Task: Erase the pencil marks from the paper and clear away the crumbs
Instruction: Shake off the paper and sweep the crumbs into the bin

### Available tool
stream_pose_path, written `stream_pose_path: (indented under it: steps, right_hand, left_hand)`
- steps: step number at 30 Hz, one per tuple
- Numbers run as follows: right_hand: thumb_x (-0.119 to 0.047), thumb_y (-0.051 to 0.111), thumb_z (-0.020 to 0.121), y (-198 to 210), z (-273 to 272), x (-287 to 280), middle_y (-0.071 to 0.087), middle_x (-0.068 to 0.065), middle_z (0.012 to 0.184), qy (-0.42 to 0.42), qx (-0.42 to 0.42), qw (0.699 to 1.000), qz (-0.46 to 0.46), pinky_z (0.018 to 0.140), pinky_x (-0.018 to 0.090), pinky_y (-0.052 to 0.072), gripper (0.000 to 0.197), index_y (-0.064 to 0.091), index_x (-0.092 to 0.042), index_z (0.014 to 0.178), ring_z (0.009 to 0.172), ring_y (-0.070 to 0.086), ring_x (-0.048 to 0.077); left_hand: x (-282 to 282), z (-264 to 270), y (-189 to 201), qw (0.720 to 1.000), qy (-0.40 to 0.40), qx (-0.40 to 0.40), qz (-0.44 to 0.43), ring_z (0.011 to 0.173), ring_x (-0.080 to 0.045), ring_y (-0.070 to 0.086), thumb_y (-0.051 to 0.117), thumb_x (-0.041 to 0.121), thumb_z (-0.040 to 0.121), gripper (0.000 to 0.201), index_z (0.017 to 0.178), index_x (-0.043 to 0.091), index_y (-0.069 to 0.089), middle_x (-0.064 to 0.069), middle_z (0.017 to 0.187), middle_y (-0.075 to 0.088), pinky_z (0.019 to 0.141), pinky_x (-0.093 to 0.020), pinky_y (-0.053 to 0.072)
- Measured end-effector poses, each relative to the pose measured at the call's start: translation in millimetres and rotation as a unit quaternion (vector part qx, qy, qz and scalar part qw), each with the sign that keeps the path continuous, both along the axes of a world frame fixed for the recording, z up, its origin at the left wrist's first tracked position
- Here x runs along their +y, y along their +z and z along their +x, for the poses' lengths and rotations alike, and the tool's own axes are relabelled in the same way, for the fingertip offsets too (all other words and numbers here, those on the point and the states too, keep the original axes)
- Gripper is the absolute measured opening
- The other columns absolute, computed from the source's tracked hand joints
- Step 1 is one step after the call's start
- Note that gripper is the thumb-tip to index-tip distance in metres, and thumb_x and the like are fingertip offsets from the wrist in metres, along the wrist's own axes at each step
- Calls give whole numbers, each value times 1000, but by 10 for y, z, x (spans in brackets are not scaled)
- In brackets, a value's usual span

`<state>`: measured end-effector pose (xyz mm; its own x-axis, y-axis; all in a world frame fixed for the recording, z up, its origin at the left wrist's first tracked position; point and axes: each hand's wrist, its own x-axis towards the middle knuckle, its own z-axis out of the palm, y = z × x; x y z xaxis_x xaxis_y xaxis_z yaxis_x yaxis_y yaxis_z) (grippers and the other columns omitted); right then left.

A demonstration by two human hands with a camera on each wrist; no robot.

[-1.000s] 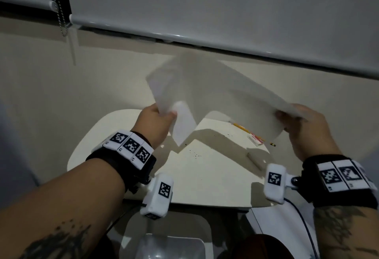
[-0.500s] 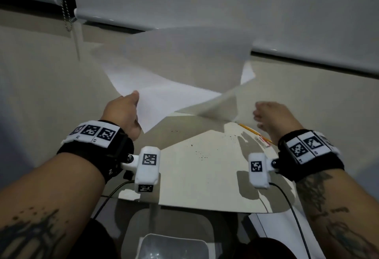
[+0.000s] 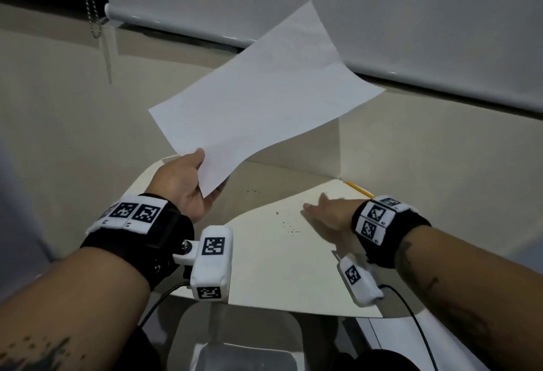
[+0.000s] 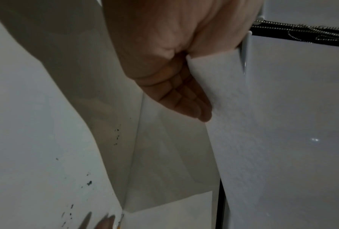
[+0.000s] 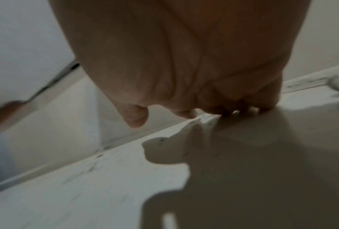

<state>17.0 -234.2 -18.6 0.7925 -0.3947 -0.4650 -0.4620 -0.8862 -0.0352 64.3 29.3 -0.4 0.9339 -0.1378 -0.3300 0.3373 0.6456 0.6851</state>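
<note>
On the desk (image 3: 273, 270), dark eraser crumbs (image 3: 289, 228) lie scattered near the middle, with a few more further back, so the clearing step looks unfinished. Paper (image 3: 264, 97) is up off the desk, held in the air over its far-left part, tilted, with the far edge high against the window blind (image 3: 411, 12). No pencil marks readable on the visible face from the head view, so erasing looks done, but it's dim and I can't confirm that. Left hand (image 3: 183, 185) pinches the paper's near corner: thumb on top, straight fingers (image 4: 186, 99) underneath, palm turned up, forearm raised. Right hand (image 3: 329, 214) holds nothing; it's low over the desk, fingers extended and close together, pointing left toward the crumbs, edge of the hand down at the surface. Right wrist view is blurred, but the fingertips look to be at or touching the desk. Reads as set for a sideways sweep. Yellow pencil (image 3: 360, 189) lies on the desk's far-right edge, just behind the right wrist, clear of the crumbs. Left to do, by my read: brush crumbs off the desk, lay the paper back down.
</note>
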Motion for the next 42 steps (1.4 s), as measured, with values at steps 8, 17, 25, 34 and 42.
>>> stream_pose_path:
  steps: [8,17,25,34,42]
  right_hand:
    - [-25,46,103,334,140,-226,41,19,149,-55,-118,990,47,105,28,33,51,37,2,145,138,39,30]
    - [-13,50,100,240,479,-690,54,18,139,-3,-82,993,-80,76,24,48,39,50,-1,137,85,56,21]
    - [-6,57,94,102,665,-931,63,17,125,-31,-124,992,1,53,23,44,38,58,-8,132,63,52,11]
    - [-12,47,99,185,548,-829,58,10,136,-50,-166,985,25,99,33,43,36,58,-11,133,124,55,29]
    - [-1,53,97,290,447,-626,73,14,101,-128,-205,939,243,91,36,53,26,62,-7,119,96,69,26]
  left_hand:
    - [45,62,-145,997,-32,33,-62,66,-21,72,59,22,97,19,109,8,63,-8,94,74,53,-27,56]
    - [-9,75,-179,997,-41,43,-53,60,-20,71,59,24,98,18,101,7,63,-8,83,74,50,-26,55]
    - [-54,71,-177,997,-44,40,-52,56,-20,70,58,24,98,17,100,8,63,-7,79,74,48,-26,55]
    - [-111,100,-207,997,-36,38,-49,60,-20,71,60,24,97,17,101,8,64,-6,83,75,50,-27,55]
    - [-146,94,-165,999,-27,22,-34,58,-20,70,58,23,98,16,99,8,64,-6,79,75,49,-27,54]
